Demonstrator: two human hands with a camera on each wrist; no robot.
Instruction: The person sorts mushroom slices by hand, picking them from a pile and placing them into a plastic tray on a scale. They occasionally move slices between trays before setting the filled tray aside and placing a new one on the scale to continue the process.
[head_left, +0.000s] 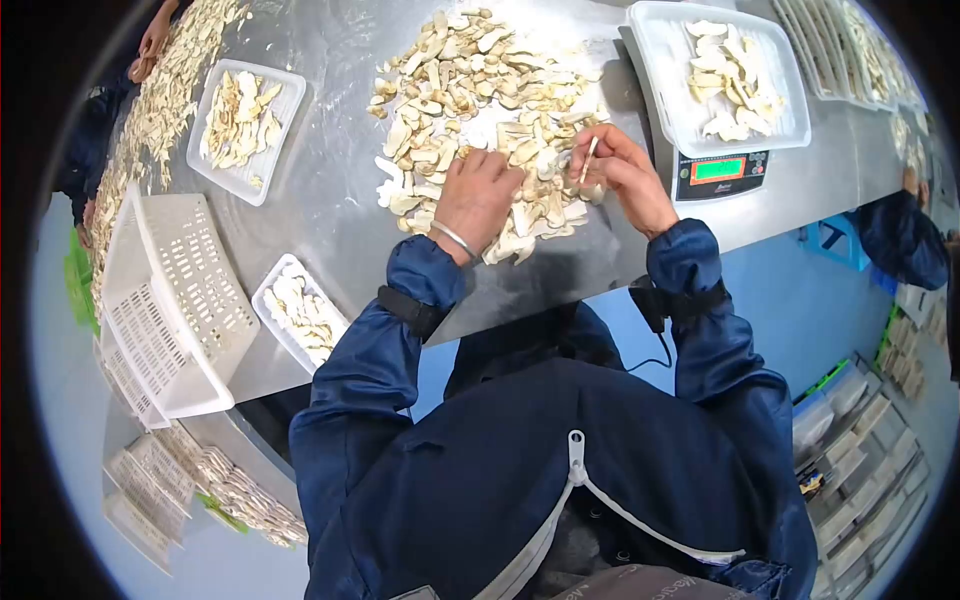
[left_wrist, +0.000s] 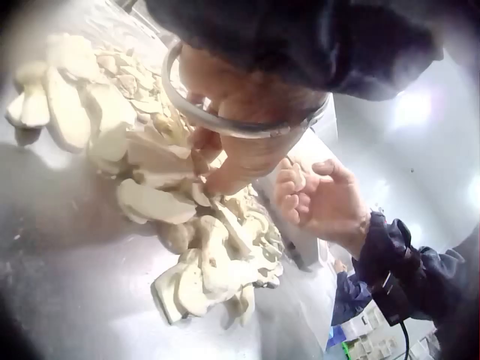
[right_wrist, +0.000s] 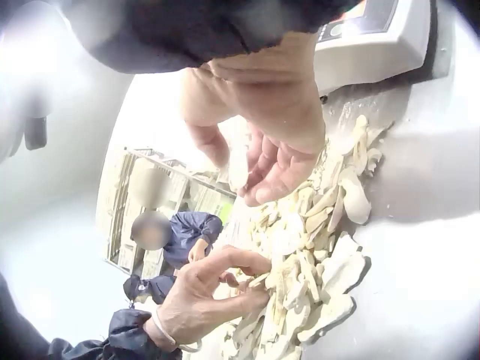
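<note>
A heap of pale sliced pieces, mushroom-like, [head_left: 440,75] lies on the metal table. My left hand [head_left: 478,198], with a bangle at the wrist, has its fingers down in the near part of the heap; in the right wrist view the left hand [right_wrist: 199,300] has thumb and fingers about a slice at the heap's edge. Above the heap's right side, my right hand [head_left: 628,178] pinches one thin pale slice [head_left: 589,160] between thumb and fingers. The right hand [left_wrist: 330,202] appears palm-up in the left wrist view, its fingers bent round the slice.
A white tray of slices [head_left: 655,95] sits on a scale [head_left: 720,190] at the right. Left are two smaller trays [head_left: 272,165] [head_left: 262,300] with slices and a white perforated basket [head_left: 205,400]. Other people stand at the table's far left and right, beside more slices and racks.
</note>
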